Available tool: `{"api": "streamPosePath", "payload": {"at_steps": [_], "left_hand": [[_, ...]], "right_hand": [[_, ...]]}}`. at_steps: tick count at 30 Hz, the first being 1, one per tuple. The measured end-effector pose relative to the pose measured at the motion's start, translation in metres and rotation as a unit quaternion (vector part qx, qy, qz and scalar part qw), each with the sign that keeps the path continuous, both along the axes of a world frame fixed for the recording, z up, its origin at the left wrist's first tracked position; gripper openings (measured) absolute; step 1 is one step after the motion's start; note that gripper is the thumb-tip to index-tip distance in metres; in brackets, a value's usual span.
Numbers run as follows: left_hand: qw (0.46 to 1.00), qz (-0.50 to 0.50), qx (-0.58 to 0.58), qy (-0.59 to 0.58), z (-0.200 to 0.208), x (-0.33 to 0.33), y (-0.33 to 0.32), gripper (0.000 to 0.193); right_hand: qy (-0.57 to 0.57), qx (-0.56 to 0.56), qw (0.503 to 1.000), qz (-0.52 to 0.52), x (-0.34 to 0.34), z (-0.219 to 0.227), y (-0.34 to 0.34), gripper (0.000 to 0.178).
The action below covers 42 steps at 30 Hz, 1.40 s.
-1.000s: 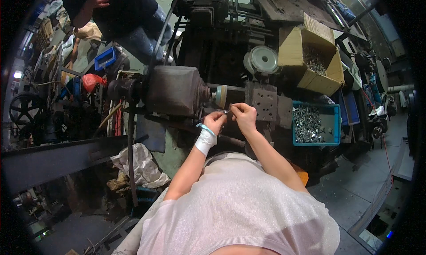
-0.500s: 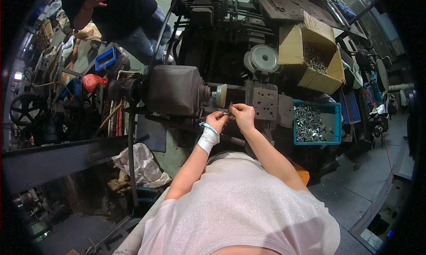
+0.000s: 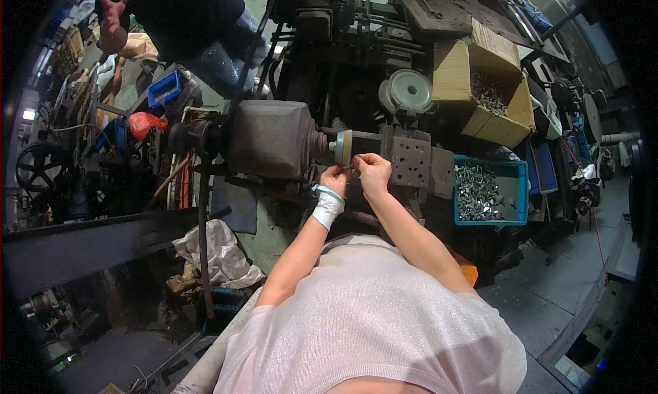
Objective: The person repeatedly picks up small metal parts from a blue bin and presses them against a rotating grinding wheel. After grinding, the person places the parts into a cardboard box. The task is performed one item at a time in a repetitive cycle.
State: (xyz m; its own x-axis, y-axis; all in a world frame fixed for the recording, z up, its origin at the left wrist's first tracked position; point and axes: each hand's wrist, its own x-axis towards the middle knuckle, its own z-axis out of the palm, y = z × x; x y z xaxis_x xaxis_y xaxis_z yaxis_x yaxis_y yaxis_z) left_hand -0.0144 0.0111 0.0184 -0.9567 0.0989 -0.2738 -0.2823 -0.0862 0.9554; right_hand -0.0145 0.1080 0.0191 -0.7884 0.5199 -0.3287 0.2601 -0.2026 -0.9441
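My left hand (image 3: 333,181), with a white wrap and a pale blue band at the wrist, and my right hand (image 3: 372,173) meet just below a grinding wheel (image 3: 343,148). The wheel has a pale tan rim and sits on the spindle of a dark machine head (image 3: 271,139). Both hands pinch something small between their fingertips, close under the wheel's edge. It is mostly hidden by the fingers, so its kind cannot be made out. Right of my right hand stands a dark metal block with drilled holes (image 3: 410,162).
A teal bin (image 3: 525,192) of small shiny metal parts stands to the right. Behind it is a cardboard box (image 3: 490,128) with more small parts. A round metal disc (image 3: 410,90) sits above the block. Another person's hand (image 3: 114,11) shows at the upper left.
Both my hands have moved slightly up, bringing the small piece nearer the wheel. At the upper left, the other person's hand has shifted left with fingers spread.
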Motion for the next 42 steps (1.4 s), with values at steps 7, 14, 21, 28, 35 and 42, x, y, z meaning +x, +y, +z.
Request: {"api": "streamPosePath", "payload": {"at_steps": [7,14,21,28,35,42], "left_hand": [[0.997,0.000,-0.068,0.038,-0.014,0.000,-0.004,0.015],[0.999,-0.036,-0.028,0.004,-0.002,0.001,-0.007,0.015],[0.976,-0.056,0.111,-0.178,0.027,0.016,-0.017,0.027],[0.996,-0.032,0.070,-0.036,-0.019,0.019,-0.014,0.033],[0.998,-0.065,-0.006,0.020,0.001,0.016,-0.012,0.034],[0.993,-0.120,0.017,0.000,0.007,0.022,-0.028,0.019]], "right_hand": [[-0.005,0.096,0.995,0.012,0.003,0.000,0.000,0.009],[0.012,-0.019,1.000,-0.006,0.007,0.016,0.002,0.006],[-0.057,-0.429,0.898,0.075,0.028,0.056,0.022,0.003],[0.018,0.084,0.953,0.289,0.046,0.031,0.006,0.017],[0.019,0.074,0.968,0.240,0.049,0.032,0.004,0.017],[0.013,0.125,0.968,0.217,0.039,0.035,0.021,0.020]]}}
